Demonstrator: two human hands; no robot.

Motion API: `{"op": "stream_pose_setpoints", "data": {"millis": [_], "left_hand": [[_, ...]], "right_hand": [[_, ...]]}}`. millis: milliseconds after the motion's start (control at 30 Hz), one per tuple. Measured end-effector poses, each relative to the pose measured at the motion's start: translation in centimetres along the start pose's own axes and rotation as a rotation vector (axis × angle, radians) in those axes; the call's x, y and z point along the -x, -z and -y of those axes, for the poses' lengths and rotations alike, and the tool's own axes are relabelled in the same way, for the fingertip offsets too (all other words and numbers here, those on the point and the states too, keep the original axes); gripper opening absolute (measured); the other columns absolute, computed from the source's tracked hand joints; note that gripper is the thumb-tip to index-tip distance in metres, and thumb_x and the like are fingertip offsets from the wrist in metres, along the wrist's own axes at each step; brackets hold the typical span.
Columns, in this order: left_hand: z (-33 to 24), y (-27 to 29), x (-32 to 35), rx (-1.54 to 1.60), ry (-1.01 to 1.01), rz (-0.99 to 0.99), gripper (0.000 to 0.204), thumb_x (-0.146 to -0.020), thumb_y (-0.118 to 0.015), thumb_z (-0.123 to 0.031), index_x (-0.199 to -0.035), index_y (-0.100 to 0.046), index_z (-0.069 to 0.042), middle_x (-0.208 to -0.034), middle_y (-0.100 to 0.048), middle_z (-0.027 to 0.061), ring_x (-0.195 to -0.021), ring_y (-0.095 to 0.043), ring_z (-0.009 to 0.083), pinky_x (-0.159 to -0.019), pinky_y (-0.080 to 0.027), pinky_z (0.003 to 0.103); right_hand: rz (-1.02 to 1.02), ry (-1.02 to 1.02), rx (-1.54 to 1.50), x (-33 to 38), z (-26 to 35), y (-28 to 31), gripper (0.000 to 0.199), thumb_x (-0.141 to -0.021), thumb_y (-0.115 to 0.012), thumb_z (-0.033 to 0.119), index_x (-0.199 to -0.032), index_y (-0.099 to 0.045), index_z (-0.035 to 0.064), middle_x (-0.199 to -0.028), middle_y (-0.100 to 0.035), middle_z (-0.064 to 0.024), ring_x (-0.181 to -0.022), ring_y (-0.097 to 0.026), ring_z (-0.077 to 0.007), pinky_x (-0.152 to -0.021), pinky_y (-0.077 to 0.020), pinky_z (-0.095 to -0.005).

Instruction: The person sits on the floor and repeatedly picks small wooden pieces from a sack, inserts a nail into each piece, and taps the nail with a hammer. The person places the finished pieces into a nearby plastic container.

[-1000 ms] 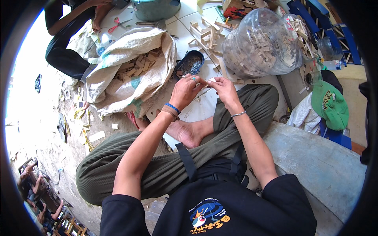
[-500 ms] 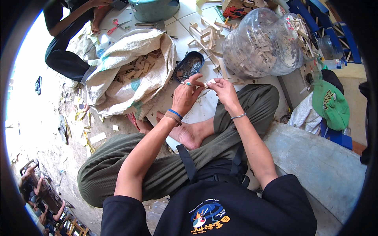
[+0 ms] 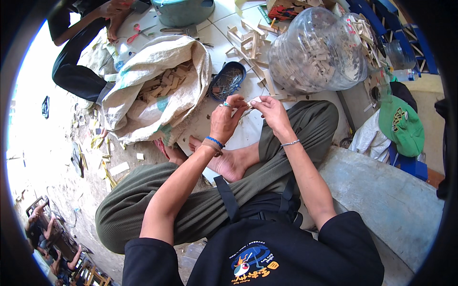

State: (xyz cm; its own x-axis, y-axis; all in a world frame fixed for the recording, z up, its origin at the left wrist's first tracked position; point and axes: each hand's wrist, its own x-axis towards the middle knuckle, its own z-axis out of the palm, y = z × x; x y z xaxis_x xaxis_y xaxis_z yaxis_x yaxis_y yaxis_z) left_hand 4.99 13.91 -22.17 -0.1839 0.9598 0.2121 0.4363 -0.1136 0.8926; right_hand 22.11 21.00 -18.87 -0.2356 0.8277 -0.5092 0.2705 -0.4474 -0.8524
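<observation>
Head view: one piece (image 3: 257,99), small and pale, was in hand and not set down, so work on it was judged unfinished; its exact state was too small to tell. Right hand (image 3: 273,112): thumb and fingers closed, pinching the piece. Left hand (image 3: 225,120): fingers bent, thumb and fingertips brought in at the piece's left end; whether they gripped it could not be told. Stock, left: one pale sack (image 3: 143,61), mouth open, many loose wooden blocks (image 3: 168,82) inside. Stock, right: one clear jar (image 3: 291,45) on its side, partly filled with wooden bits. Beyond the hands: wooden strips (image 3: 254,45) in a loose heap, some set at angles; whether joined, could not be told. One dark blue tub (image 3: 244,75), holding thin bits, stood just past the left hand. Farther off: green basin (image 3: 183,14), red-handled scissors (image 3: 137,32), green cap (image 3: 403,123) at right. In the way: sack, tub and jar hemmed the far side; a bare foot (image 3: 228,164) lay nearer the body.
</observation>
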Motion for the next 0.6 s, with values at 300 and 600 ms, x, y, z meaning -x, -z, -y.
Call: {"op": "stream_pose_setpoints", "data": {"millis": [300,600], "left_hand": [[0.1,0.0,0.3,-0.058,-0.079,0.002,0.035,-0.094,-0.079,-0.009,-0.122,-0.06,-0.011,-0.104,-0.08,0.0053,-0.091,-0.077,0.0266,-0.077,-0.061,0.037],[0.5,0.6,-0.1,-0.058,-0.013,-0.021,0.035,-0.094,-0.079,-0.009,-0.122,-0.057,-0.011,-0.103,-0.08,0.0058,-0.092,-0.078,0.025,-0.076,-0.06,0.035]], "right_hand": [[-0.281,0.256,0.2,6.6,1.5,4.3,0.034,-0.109,-0.064,0.029,-0.128,-0.069,0.0015,-0.105,-0.078,-0.0044,-0.091,-0.065,-0.0073,-0.074,-0.0498,-0.0251],[-0.359,0.149,0.94,25.3,-5.2,7.9,0.029,-0.104,-0.061,0.014,-0.131,-0.057,0.0017,-0.124,-0.062,-0.0217,-0.115,-0.062,-0.0399,-0.096,-0.0486,-0.0489]]}}
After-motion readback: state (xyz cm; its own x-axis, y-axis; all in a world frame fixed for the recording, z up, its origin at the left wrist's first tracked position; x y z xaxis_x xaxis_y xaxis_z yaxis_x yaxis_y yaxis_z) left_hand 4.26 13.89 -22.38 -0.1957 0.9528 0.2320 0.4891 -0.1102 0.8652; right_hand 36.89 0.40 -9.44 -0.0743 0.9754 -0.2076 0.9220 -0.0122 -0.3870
